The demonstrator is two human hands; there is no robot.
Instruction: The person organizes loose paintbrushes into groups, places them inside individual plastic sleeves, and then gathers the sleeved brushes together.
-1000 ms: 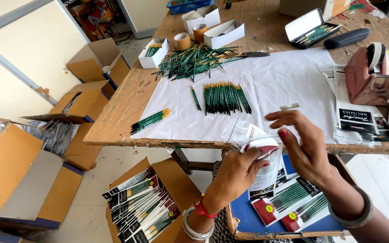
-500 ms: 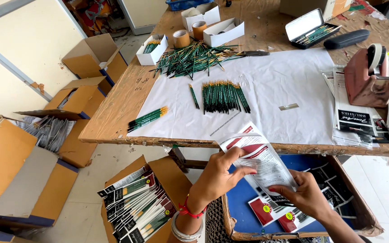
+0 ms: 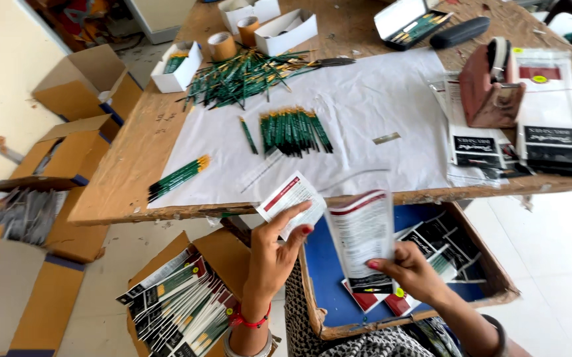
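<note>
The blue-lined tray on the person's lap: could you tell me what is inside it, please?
Inside the blue-lined tray lie flat packets of brushes and red-and-white cards. The right hand and its clear packet hide the middle.

Left hand [image 3: 274,254] pinches white card [image 3: 292,199] with red band. Right hand [image 3: 410,271] holds clear sleeve [image 3: 363,239], red-and-black printed insert inside. Stacked sleeves [image 3: 550,125] at table's right. Packed sleeves [image 3: 180,305] fill floor box, lower left.
</note>
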